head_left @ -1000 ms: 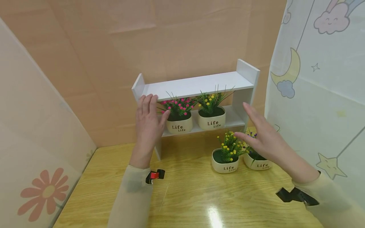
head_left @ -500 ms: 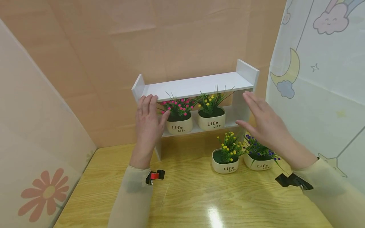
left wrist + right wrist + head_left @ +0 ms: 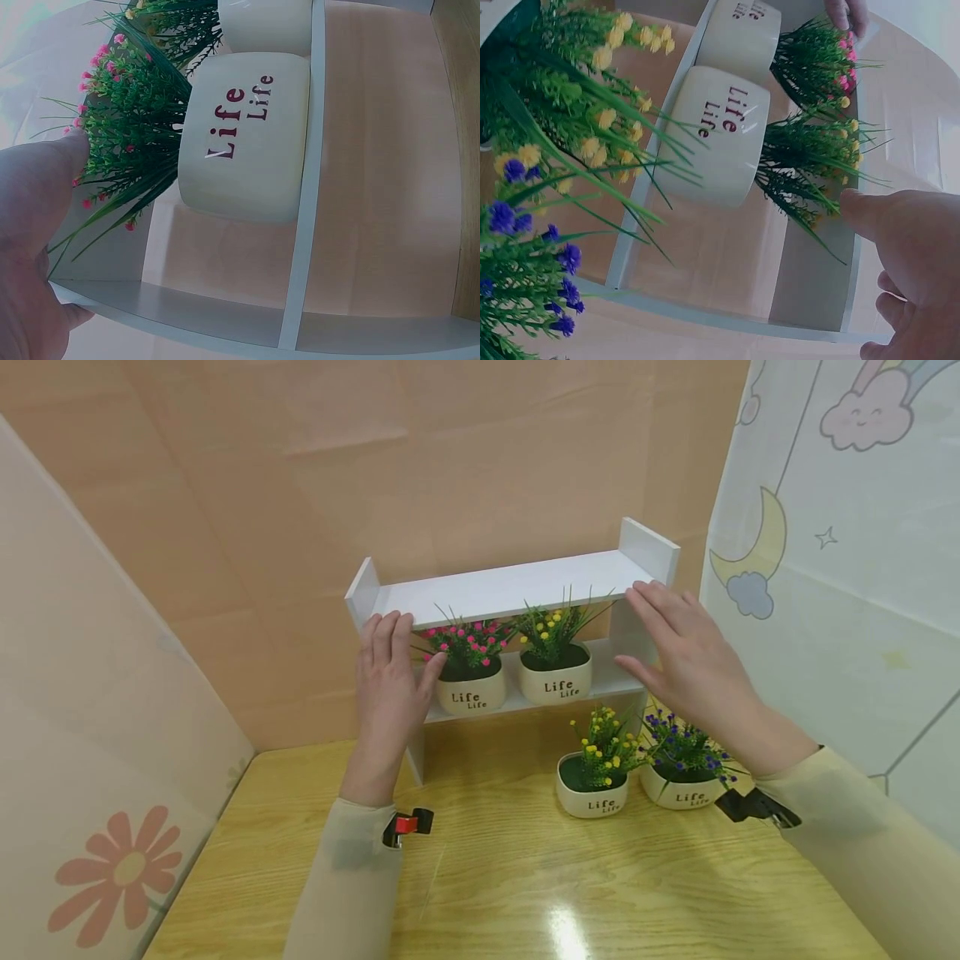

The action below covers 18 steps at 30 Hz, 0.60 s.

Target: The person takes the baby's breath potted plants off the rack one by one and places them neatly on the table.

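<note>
With twelve o'clock straight ahead, nearest us lies the worktop [image 3: 487,877]. On it, at one o'clock, stands the front yellow-flowered pot [image 3: 592,802], with the purple-flowered pot [image 3: 681,795] just beside it toward two, foliage mingling. Farther on are our hands: the left hand [image 3: 390,685], at eleven, rests nearly straight fingers on the top board's front edge, thumb spread; the right hand [image 3: 696,667], at one, reaches its other end, fingers extended, thumb apart. Neither holds a pot, and we cannot tell how firmly either presses. The white rack [image 3: 502,589] stands at twelve, its lower board carrying the pink-flowered pot [image 3: 471,697] and, to its three o'clock, the rear yellow-flowered pot [image 3: 555,685]. If we are steadying the rack, we should press both ends evenly, thumbs clear of leaves, and shift it gently lest pots slide. Farthest hangs the tan backdrop [image 3: 480,468]
</note>
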Motion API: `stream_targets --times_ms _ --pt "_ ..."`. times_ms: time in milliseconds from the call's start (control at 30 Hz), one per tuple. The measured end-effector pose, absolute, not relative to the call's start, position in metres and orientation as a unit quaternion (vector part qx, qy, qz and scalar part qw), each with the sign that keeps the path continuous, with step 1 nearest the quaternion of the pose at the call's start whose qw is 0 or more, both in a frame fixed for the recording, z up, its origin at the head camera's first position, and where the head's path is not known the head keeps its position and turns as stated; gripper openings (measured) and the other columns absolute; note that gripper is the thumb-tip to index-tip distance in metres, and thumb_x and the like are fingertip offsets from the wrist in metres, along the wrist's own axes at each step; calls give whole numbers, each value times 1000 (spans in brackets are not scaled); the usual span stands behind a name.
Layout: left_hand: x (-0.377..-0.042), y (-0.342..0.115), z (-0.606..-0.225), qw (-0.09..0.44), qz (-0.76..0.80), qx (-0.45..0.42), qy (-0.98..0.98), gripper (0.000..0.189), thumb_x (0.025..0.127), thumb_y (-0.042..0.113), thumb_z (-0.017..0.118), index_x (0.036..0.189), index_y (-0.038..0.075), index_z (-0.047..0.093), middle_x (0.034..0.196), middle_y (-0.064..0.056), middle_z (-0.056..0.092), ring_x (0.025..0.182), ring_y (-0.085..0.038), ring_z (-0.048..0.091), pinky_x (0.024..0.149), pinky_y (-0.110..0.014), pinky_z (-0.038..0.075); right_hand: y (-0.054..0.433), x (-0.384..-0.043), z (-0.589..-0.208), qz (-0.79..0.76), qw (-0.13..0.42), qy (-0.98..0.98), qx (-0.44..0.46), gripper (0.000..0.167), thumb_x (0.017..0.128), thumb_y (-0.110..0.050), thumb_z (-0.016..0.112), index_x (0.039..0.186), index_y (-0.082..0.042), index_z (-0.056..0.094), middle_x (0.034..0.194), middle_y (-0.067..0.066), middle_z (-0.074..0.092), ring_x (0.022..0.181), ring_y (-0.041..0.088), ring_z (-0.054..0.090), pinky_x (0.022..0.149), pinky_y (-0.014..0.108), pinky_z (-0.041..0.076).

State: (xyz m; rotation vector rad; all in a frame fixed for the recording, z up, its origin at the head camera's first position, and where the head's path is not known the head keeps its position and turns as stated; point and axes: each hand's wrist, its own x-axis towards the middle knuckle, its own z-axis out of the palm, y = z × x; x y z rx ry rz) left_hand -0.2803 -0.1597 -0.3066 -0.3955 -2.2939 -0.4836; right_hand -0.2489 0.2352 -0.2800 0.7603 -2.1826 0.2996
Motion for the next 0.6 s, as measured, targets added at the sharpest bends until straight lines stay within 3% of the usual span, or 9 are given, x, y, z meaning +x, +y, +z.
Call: stream_targets --times_ms 233,600 --pt "-281 -161 -307 371 -187 -155 -896 71 111 40 69 163 2 38 167 -18 34 164 -38 18 135 -49 17 233 -263 -276 94 408 -856 303 86 89 -11 92 161 7 48 162 29 50 154 49 42 132 66 22" --pt "-280 -161 -306 358 -186 -149 -903 71 112 40 67 164 3 36 169 -17 33 165 -38 16 135 -51 18 232 -280 -275 83 396 -871 279 83 92 -16 91 160 5 49 163 26 51 156 45 42 131 66 22"
